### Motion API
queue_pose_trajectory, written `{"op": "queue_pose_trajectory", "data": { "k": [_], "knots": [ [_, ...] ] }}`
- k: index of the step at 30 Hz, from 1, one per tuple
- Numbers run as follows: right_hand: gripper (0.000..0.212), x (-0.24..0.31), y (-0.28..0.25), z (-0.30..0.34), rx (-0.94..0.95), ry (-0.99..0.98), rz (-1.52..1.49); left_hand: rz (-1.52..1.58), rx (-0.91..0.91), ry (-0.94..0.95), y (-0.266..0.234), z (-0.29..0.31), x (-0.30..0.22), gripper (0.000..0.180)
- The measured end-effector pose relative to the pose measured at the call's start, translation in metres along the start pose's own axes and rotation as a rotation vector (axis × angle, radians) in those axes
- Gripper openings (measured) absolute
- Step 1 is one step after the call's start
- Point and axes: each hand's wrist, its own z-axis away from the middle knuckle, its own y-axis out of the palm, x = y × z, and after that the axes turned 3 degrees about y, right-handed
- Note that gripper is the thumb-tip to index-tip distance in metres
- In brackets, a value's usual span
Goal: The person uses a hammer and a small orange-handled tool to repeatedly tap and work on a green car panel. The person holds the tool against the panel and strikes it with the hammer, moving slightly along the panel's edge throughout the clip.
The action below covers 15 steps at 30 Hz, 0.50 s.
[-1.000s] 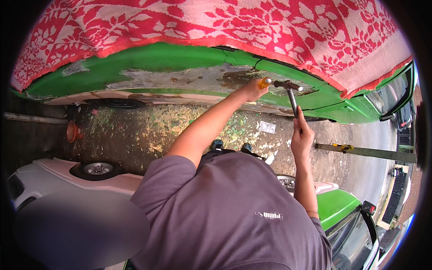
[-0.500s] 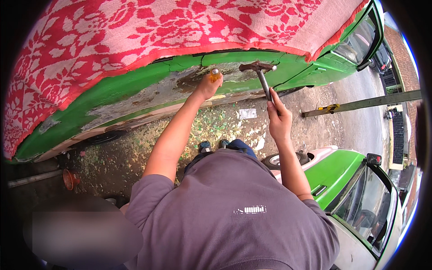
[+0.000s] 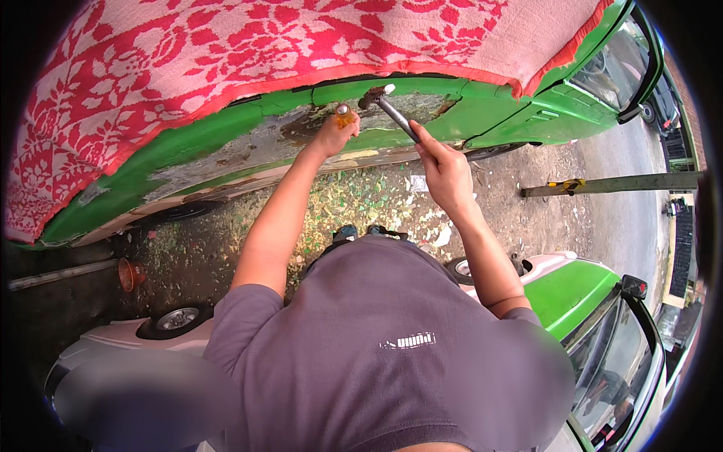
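A hammer with a grey metal shaft and a dark, rust-brown head (image 3: 393,115) is held up at a car's scraped side.

The hammer's shaft is clasped by the closed fingers of the right hand (image 3: 446,173), and its head is raised just beyond and to the right of the left grip. A translucent amber tool handle with a round metal cap (image 3: 344,119) is wrapped tightly by the left hand (image 3: 335,135); its far end is hidden. Ahead of both grips, a green car side panel with worn grey-brown patches (image 3: 497,113) is partly covered by a red-and-pink floral cloth (image 3: 301,38). Below the grips, the brown ground (image 3: 361,196) is littered with pale and green flakes. Well left of the left grip, an orange-red bucket (image 3: 131,274) is seen; right of the right grip, a long pole wrapped with yellow-and-black tape (image 3: 617,184).
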Motion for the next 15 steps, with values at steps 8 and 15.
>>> {"op": "queue_pose_trajectory", "data": {
  "k": [8, 15],
  "knots": [
    [0.046, -0.007, -0.004, -0.008, 0.074, -0.067, 0.095, -0.109, -0.002, 0.024, 0.011, -0.002, 0.001, 0.010],
    [0.049, -0.011, -0.014, -0.008, -0.089, -0.189, -0.115, -0.090, -0.060, 0.026, 0.016, 0.001, -0.004, 0.006]
  ]
}}
